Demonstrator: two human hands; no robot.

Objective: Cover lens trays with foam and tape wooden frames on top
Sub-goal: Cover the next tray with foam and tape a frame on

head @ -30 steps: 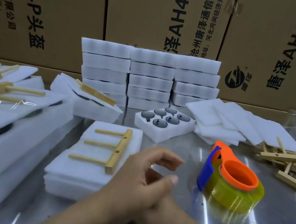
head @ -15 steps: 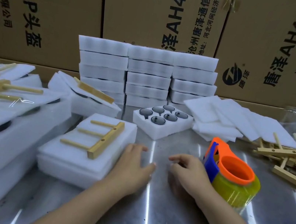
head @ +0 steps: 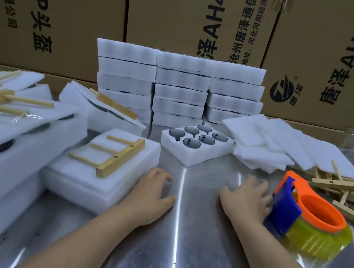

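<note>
Our left grip [head: 153, 190] relaxed, holding nothing, on the shiny metal worktop [head: 189, 240] beside a soft white foam-covered tray [head: 102, 191] bearing a comb-shaped wooden frame [head: 121, 159], right grip [head: 247, 198] loose-fingered against the orange-and-blue tape dispenser [head: 285, 205]

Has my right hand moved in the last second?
Yes. The right hand went rightward, from below the white foam tray of round dark lenses to beyond its right corner, beside the orange-and-blue tape dispenser.

Cardboard boxes [head: 179, 11] read "唐泽AH4.0" and "头盔".
</note>
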